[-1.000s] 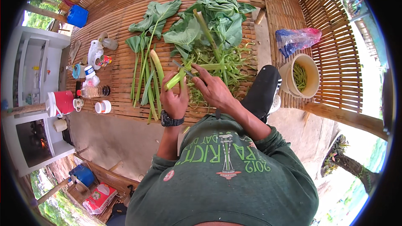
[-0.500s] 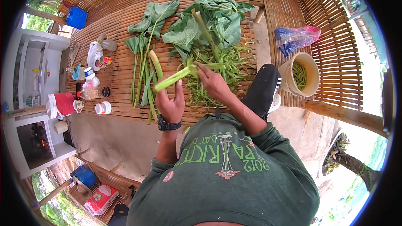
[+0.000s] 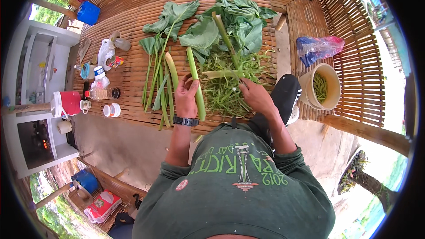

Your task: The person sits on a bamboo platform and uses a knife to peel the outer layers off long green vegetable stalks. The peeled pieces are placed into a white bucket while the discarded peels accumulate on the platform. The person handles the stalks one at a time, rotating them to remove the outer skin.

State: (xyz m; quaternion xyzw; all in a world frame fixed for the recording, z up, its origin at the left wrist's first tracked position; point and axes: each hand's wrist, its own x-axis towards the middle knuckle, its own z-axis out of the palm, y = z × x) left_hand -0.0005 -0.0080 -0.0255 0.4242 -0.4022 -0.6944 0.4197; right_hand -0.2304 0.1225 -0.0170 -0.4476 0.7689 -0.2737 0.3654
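My left hand (image 3: pixel 187 97) is closed around a thick, pale green taro stalk (image 3: pixel 197 86), which points away from me over the slatted bamboo table. My right hand (image 3: pixel 257 98) is apart from that stalk, over a heap of green peelings (image 3: pixel 223 95). Its fingers are closed, and what they hold, if anything, is hidden. A paler stalk piece (image 3: pixel 219 75) lies across the heap between the hands. Left of my left hand are several long stalks (image 3: pixel 155 79), some with leaves, and a thick stalk (image 3: pixel 171 67). Large green leaves (image 3: pixel 239 26) are piled beyond the peelings.
Bottles (image 3: pixel 101 94), cans (image 3: pixel 116 61) and a white tub (image 3: pixel 111 109) stand on the table's left side. A red jug (image 3: pixel 68 104) is farther left. To the right, a cream bucket (image 3: pixel 334 88) holds green pods, near a plastic bag (image 3: pixel 318 51) on the bench.
The stalk in my left hand has swung from slanting sideways to pointing away from me. My right hand has left it and moved right, over the peelings.
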